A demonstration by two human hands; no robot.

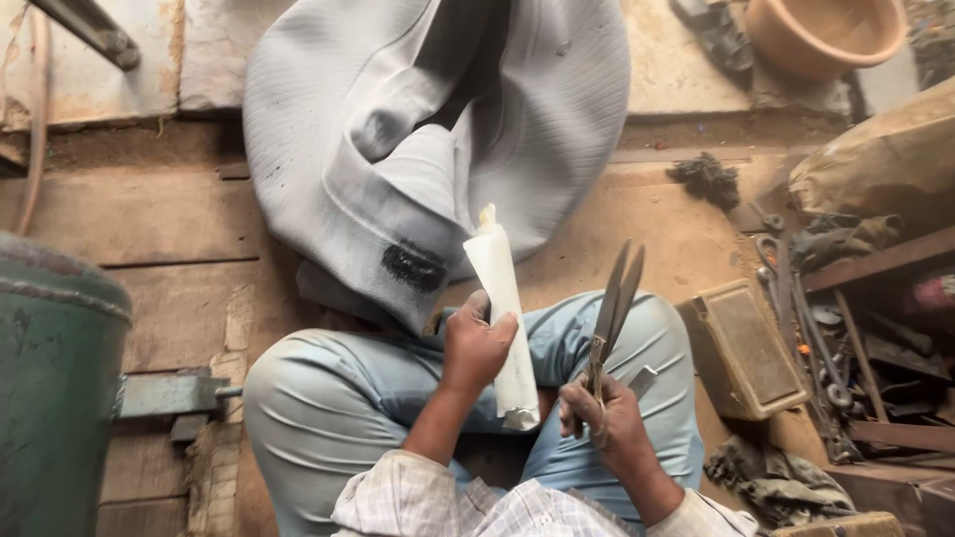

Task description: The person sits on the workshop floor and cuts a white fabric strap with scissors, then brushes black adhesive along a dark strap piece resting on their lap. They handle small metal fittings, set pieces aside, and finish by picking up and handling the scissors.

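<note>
My left hand [476, 345] grips a white roll of sheet material [502, 298], held upright over my lap with its upper end pointing away from me. In my right hand [609, 423] is a pair of metal scissors [615, 303], blades almost closed and pointing up, just right of the roll and apart from it. Beyond my knees a large grey rubber inner tube [438, 139] lies on the floor; it has a black roughened patch [413, 267] near the roll's left side.
A green metal tank [55, 388] stands at the left. A dusty metal box [741, 348] sits by my right knee, with tools and scrap metal [856, 348] beyond it. A tan plastic basin [826, 35] is at the top right. Rags [771, 482] lie at the lower right.
</note>
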